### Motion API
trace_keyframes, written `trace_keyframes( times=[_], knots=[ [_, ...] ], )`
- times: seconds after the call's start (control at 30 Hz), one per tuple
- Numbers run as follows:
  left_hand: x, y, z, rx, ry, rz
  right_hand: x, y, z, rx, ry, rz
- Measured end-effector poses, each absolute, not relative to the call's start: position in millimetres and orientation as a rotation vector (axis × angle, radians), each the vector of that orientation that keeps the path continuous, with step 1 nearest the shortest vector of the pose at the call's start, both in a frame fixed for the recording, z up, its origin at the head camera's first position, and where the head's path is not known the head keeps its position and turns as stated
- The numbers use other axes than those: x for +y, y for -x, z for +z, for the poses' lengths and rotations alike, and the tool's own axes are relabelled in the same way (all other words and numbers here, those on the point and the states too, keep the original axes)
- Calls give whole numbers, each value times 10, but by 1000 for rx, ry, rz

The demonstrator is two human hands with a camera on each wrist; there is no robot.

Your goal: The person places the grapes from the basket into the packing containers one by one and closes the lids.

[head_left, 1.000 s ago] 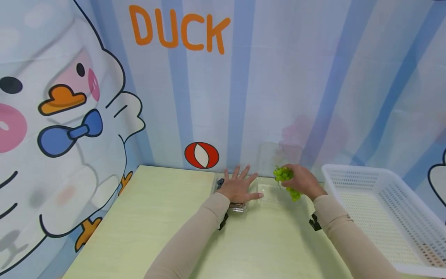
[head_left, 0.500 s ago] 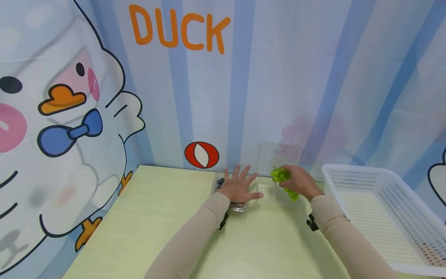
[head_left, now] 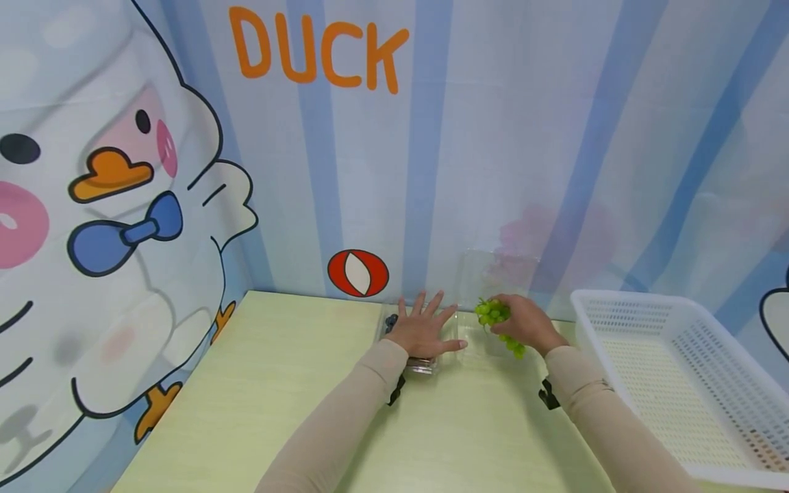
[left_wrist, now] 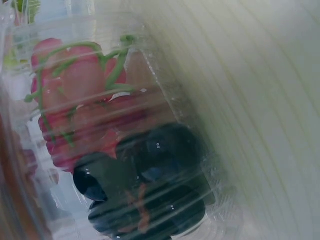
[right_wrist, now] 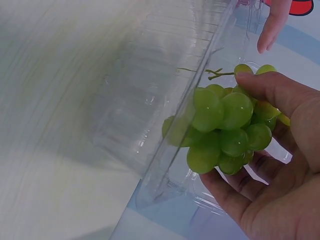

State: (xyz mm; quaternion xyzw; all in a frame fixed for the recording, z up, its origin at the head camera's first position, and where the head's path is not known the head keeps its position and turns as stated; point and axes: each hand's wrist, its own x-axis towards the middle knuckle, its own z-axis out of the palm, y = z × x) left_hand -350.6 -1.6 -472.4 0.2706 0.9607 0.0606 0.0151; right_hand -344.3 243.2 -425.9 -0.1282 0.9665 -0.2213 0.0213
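My left hand lies with fingers spread on top of a clear plastic box near the wall. Through its plastic, the left wrist view shows red grapes with green stems and dark grapes. In my right hand I hold a bunch of green grapes between thumb and fingers. It is over a second clear container, whose wall crosses in front of some grapes. A transparent lid stands raised behind the bunch. Whether the grapes touch the container's bottom, I cannot tell.
A white perforated plastic basket stands on the right of the pale table. A curtain with a duck print hangs right behind the table's back edge.
My right hand has shifted a little to the left, with the green grapes in it. The left hand stays in place on the box.
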Motion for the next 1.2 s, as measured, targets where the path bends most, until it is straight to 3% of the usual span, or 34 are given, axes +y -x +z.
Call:
trace_keyframes(
  times=[1.2],
  knots=[
    [-30,3502,-4717,2981,-850,183,2332,3446,-4442,2985,410,-688]
  ],
)
